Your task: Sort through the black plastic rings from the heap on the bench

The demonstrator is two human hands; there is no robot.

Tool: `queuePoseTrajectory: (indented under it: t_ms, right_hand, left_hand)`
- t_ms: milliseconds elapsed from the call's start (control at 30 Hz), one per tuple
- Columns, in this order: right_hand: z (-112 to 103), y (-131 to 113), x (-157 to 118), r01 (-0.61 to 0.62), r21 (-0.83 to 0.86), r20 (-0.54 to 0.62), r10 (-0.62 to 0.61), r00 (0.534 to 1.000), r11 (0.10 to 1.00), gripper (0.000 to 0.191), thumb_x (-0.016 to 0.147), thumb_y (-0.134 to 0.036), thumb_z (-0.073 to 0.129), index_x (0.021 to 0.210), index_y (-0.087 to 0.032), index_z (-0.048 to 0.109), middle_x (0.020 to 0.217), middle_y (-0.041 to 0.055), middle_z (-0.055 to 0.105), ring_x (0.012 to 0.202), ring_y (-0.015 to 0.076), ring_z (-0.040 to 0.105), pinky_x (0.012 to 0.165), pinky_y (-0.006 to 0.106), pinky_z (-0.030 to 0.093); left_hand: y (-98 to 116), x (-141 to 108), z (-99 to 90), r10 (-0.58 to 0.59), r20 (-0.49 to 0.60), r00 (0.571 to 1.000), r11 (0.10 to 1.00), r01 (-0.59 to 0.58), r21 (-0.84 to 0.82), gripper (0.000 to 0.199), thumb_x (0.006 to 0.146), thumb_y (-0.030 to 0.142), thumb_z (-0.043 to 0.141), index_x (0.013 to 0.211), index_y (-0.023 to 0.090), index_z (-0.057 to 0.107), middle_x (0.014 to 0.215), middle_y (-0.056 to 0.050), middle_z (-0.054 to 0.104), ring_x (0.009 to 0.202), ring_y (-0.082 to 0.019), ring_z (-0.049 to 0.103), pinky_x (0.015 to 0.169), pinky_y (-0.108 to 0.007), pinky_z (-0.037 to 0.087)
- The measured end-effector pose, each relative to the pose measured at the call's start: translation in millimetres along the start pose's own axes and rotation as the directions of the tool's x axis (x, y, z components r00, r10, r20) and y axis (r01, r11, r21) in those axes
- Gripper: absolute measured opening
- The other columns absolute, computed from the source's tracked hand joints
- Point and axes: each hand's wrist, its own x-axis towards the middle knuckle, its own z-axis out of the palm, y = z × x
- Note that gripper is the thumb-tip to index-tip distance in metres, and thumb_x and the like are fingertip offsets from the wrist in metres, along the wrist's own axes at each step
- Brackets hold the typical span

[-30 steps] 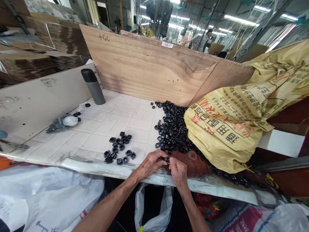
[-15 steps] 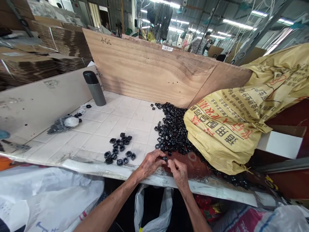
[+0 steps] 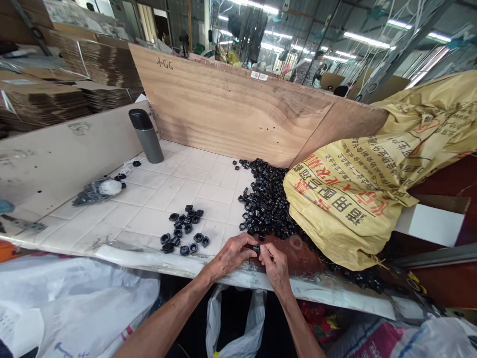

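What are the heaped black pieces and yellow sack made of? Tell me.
Heaped black pieces: likely plastic, semi-glossy, from uniform colour and small highlights; coated metal isn't ruled out. Yellow sack: probably plastic, perhaps woven, with soft sheen and sharp creases.

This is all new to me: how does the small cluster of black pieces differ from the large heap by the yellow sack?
The small cluster holds few pieces; the large heap, very many. The cluster is loosely spread, with gaps; the heap is densely piled. The cluster lies apart from the yellow sack; the heap lies against it. Both are black.
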Motion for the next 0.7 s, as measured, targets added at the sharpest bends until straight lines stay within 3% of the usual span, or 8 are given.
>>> queuePoseTrajectory:
  t_ms: [133,300,367,467,533,700]
  right_hand:
    - [-0.3,-2.8,-0.4,0.051,0.046,-0.018,-0.051,0.999,0.998,0.024,0.092,-0.041,0.058,0.103,-0.02,0.065,0.083,0.0029,0.068,0.073,0.017,0.064,0.069,0.025,0.051]
    - [2.1,-2.4,0.0,-0.03,0.055,0.015,0.029,0.999,0.998,0.026,0.094,-0.042,0.054,0.087,-0.019,0.063,0.056,-0.0031,0.058,0.048,0.0132,0.055,0.052,0.023,0.045]
    - [2.9,-1.7,-0.7,-0.031,0.051,-0.011,0.031,0.999,0.998,0.026,0.094,-0.043,0.054,0.088,-0.019,0.063,0.059,-0.0025,0.059,0.049,0.0129,0.055,0.051,0.022,0.045]
    - [2.6,-0.7,-2.8,0.015,0.091,-0.016,-0.013,1.0,0.996,0.026,0.092,-0.042,0.057,0.102,-0.019,0.063,0.073,0.001,0.066,0.057,0.0145,0.062,0.057,0.024,0.05]
    - [1.8,-0.3,-3.3,0.013,0.119,0.014,-0.015,1.0,0.993,0.026,0.092,-0.042,0.058,0.102,-0.019,0.063,0.071,0.0007,0.066,0.058,0.0149,0.063,0.059,0.024,0.051]
    - [0.2,0.3,0.7,-0.079,0.15,0.125,0.061,0.99,0.986,0.028,0.092,-0.046,0.056,0.093,-0.019,0.06,0.054,-0.0043,0.058,0.049,0.0136,0.056,0.053,0.023,0.045]
  left_hand:
    - [0.5,0.0,0.9,-0.052,0.007,0.999,0.993,0.052,-0.102,0.019,0.086,0.026,0.069,0.103,0.019,0.068,0.1,-0.004,0.066,0.086,-0.018,0.066,0.078,-0.029,0.055]
    - [4.4,-0.8,-0.8,0.009,0.048,0.999,1.0,-0.008,-0.016,0.017,0.087,0.027,0.068,0.102,0.019,0.07,0.101,-0.005,0.067,0.094,-0.019,0.066,0.086,-0.031,0.054]
    - [5.1,-0.8,-0.7,0.007,0.043,0.999,1.0,-0.006,-0.022,0.018,0.087,0.028,0.068,0.103,0.019,0.07,0.103,-0.006,0.068,0.096,-0.02,0.066,0.087,-0.031,0.054]
    - [3.4,0.2,0.9,-0.102,0.042,0.994,0.983,0.107,-0.15,0.023,0.086,0.032,0.07,0.104,0.017,0.068,0.096,-0.005,0.07,0.084,-0.019,0.068,0.079,-0.03,0.056]
    - [1.9,0.9,1.7,-0.12,0.051,0.991,0.98,0.126,-0.157,0.024,0.085,0.033,0.071,0.101,0.016,0.067,0.093,-0.005,0.07,0.079,-0.018,0.068,0.075,-0.029,0.056]
    - [1.2,-2.5,-0.1,0.104,0.071,0.992,0.984,-0.113,0.14,0.014,0.091,0.029,0.063,0.1,0.019,0.068,0.102,-0.006,0.067,0.093,-0.019,0.065,0.086,-0.03,0.054]
